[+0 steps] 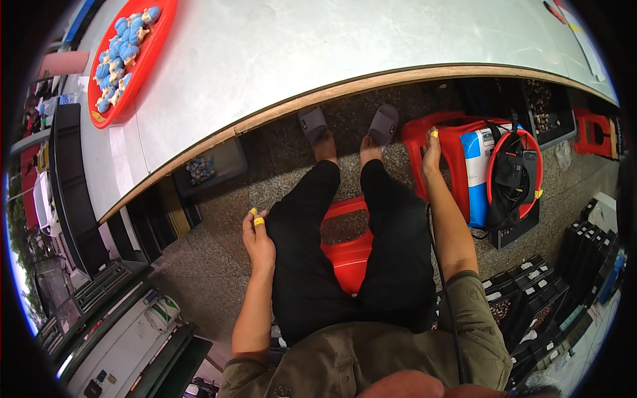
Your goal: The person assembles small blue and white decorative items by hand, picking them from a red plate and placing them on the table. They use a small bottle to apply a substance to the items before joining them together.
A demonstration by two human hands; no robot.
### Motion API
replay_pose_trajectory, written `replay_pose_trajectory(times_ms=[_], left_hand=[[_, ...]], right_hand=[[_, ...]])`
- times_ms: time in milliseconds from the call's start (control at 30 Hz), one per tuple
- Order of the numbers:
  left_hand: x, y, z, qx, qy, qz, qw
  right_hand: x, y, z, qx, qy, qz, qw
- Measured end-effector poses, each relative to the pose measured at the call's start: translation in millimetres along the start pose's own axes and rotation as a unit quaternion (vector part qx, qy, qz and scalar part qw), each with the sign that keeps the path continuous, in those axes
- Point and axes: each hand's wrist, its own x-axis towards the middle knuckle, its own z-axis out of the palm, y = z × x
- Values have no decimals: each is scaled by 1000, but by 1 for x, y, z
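Note:
My left hand point(260, 240) hangs beside my left thigh, with yellow tape on its fingers. Its fingers are loosely apart and I see nothing in them. On the right, my right hand point(432, 152) is stretched out in front of a red plastic stool point(417, 142), also with yellow tape on a finger. It appears to hold nothing; whether it touches the stool I cannot tell. Between my legs shows another red stool point(348, 255), under me. At the far left of the white table point(318, 46) sits a red oval tray point(147, 76) with several small blue-and-cream figures point(119, 56).
A blue-and-white package point(476, 176) and a red-rimmed round container point(539, 159) with black cables are on the right stool. Beneath the table stand a grey bin point(229, 162) and a dark bin point(554, 129). Black crates point(531, 288) are stacked at the lower right.

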Motion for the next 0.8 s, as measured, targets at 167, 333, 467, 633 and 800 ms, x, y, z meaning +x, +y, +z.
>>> replay_pose_trajectory(times_ms=[167, 333, 467, 633, 800], left_hand=[[-5, 16, 4, 13, 0, -16, 1000], [-4, 10, 3, 30, 8, 4, 1000], [0, 1, -1, 4, 3, 4, 1000], [5, -8, -2, -84, 8, -27, 996], [16, -18, -4, -158, 22, -63, 985]], right_hand=[[3, 3, -5, 2, -9, -3, 1000], [7, 5, -9, -15, -19, -2, 1000], [14, 11, -16, -8, -20, 4, 1000], [8, -9, 0, 4, -22, 33, 999], [15, -30, 7, 26, -21, 43, 999]])
